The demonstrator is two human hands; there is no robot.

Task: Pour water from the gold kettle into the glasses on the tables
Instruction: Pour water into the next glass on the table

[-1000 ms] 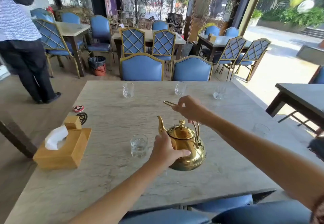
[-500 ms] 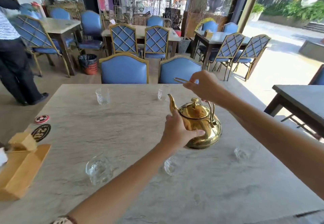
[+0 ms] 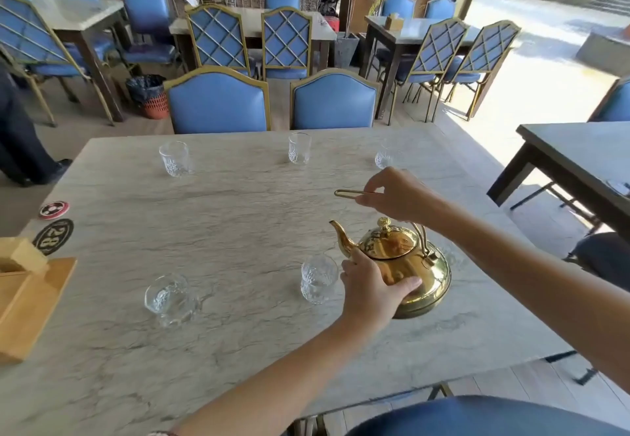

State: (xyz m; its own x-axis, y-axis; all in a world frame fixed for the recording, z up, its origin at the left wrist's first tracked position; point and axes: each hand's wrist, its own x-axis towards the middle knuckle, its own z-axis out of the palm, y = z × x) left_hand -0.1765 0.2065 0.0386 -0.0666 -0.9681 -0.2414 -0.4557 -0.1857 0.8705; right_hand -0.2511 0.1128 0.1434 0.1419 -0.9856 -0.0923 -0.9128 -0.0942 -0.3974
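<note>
Setting: a restaurant dining room with blue upholstered chairs (image 3: 218, 103); a pale marble-look table (image 3: 204, 231) fills the foreground.
Gold kettle (image 3: 405, 265): held upright low over the near right part of the table, lid on; whether its base touches the table cannot be told.
Kettle axis: spout (image 3: 342, 239) points left and slightly away; the hinged wire handle (image 3: 354, 193) rises at the right and reaches forward over the lid.
Right hand (image 3: 395, 196): above the kettle, fingers closed around the handle.
Left hand (image 3: 370, 285): pressed against the kettle's left flank below the spout, fingers curved on the body, steadying it rather than enclosing it.
Nearest glass (image 3: 317, 278): just left of the kettle, close under the spout and beside the left hand; it appears to hold little or no water.
Second near glass (image 3: 168, 295): well to the left, blurred, water seemingly in it.
Far glasses: three along the far edge, left (image 3: 174, 158), centre (image 3: 299, 148) and right (image 3: 384, 159); all look empty.
Governing relation: the spout already faces the nearest glass, so the pour probably calls for a leftward tilt, the right hand lifting and the left guiding.
Risk: the glass stands so near the left hand that a nudge could shift it.
</note>
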